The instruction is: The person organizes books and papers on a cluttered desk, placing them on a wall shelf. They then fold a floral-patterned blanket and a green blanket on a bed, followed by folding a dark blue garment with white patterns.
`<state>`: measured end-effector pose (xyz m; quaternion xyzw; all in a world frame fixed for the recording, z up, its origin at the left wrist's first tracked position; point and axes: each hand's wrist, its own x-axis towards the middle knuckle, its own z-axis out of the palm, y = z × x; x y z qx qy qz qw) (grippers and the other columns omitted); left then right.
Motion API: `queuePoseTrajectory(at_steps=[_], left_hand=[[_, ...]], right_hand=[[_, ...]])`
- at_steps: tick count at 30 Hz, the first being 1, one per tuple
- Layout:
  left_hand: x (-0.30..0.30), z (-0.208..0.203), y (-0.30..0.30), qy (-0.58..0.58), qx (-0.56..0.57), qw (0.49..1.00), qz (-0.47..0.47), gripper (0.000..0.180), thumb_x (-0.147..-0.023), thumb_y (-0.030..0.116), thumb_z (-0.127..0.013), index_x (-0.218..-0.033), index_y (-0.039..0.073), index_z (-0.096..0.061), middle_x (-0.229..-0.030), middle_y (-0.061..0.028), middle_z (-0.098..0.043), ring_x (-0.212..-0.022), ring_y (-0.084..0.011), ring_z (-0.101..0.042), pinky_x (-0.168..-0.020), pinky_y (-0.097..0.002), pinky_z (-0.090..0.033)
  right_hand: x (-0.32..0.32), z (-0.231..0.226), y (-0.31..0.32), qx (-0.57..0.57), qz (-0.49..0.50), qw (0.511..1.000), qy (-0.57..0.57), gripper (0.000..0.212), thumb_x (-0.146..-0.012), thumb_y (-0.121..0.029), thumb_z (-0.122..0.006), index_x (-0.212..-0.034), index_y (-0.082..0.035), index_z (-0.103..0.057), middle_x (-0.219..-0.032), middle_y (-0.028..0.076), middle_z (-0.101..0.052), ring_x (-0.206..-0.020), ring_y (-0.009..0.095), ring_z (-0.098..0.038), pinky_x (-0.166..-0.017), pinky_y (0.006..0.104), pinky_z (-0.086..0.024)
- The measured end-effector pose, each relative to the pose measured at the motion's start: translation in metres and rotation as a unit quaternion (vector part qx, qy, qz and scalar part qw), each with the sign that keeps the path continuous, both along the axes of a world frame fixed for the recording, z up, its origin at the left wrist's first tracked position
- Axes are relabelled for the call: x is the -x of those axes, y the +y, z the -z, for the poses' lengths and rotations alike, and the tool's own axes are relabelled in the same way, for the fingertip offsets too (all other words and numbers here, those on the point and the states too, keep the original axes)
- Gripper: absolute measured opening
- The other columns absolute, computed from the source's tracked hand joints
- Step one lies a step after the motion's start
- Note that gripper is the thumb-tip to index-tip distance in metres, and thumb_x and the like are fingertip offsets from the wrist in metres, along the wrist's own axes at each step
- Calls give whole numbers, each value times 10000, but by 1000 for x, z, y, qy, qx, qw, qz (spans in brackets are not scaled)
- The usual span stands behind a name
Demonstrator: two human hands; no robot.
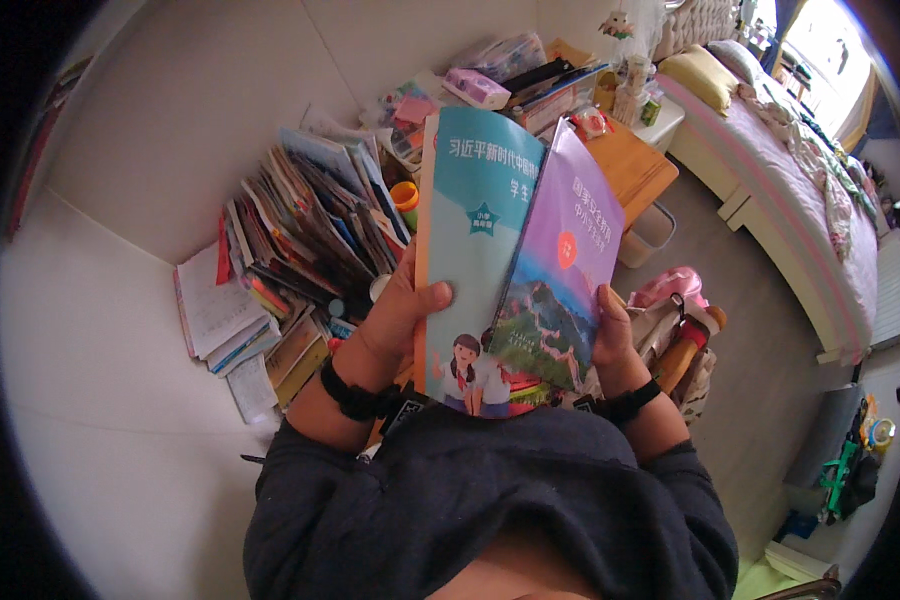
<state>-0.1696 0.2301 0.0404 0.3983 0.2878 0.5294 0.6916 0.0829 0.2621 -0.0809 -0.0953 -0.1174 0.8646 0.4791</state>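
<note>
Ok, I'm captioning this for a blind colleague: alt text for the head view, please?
A person's left hand holds a teal booklet, the right hand a purple booklet overlapping it, with crowded books at left and a bed at upper right.

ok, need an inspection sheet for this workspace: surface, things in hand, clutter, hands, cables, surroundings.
Surface: wooden desk, bare at its right corner, mostly hidden elsewhere.
Things in hand: teal booklet; purple booklet with a mountain picture, overlapping the teal one's right side.
Clutter: leaning row of books and papers; stacked notebooks at left; pink tissue pack at the back.
Hands: left hand grips the teal booklet's left edge, thumb on the cover; right hand holds the purple booklet's right edge.
Cables: nothing seen that is clearly one.
Surroundings: bed with yellow pillow; green toy gun at far right.
</note>
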Motion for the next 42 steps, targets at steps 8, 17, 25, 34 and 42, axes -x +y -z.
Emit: queuePoseTrajectory(at_steps=[8,17,25,34,42], left_hand=[[6,-1,-5,-32,-35,999,-9,826,-657,179,-726,-1337,60,-272,-1199,-104,-489,-1082,-223,-506,-908,-351,-424],[-5,-11,-8,28,-13,1000,6,810,-640,147,-740,-1318,79,-300,-1190,-91,-483,-1095,-198,-484,-934,-351,-398],[-15,-6,-6,92,-15,996,-5,671,-741,148,-690,-1297,68,-324,-1180,-72,-489,-1073,-165,-487,-930,-329,-393],[-5,-9,-9,-40,-35,998,-46,488,-864,195,-576,-1275,58,-351,-1189,-66,-495,-1047,-165,-515,-901,-306,-419],[-16,6,-6,122,-10,992,-35,434,-922,253,-469,-1281,40,-352,-1212,-57,-474,-1099,-145,-462,-936,-317,-383]], right_hand=[[-6,26,4,-21,-107,982,153,611,-829,-461,-543,-1269,-68,-385,-1162,121,-520,-1014,269,-539,-806,428,-486],[-10,26,1,-4,-50,998,30,579,-819,-388,-589,-1261,-78,-383,-1124,95,-536,-994,250,-549,-787,420,-493],[3,26,-2,51,-26,987,-147,562,-810,-324,-630,-1254,-86,-382,-1091,72,-550,-975,234,-558,-770,413,-500],[12,19,-9,-23,-31,999,-4,618,-764,-263,-689,-1258,-66,-374,-1166,109,-523,-1041,261,-539,-875,431,-457],[20,8,-3,-69,-1,993,-91,590,-766,-208,-687,-1250,-62,-384,-1135,80,-530,-1030,246,-533,-870,414,-453]])
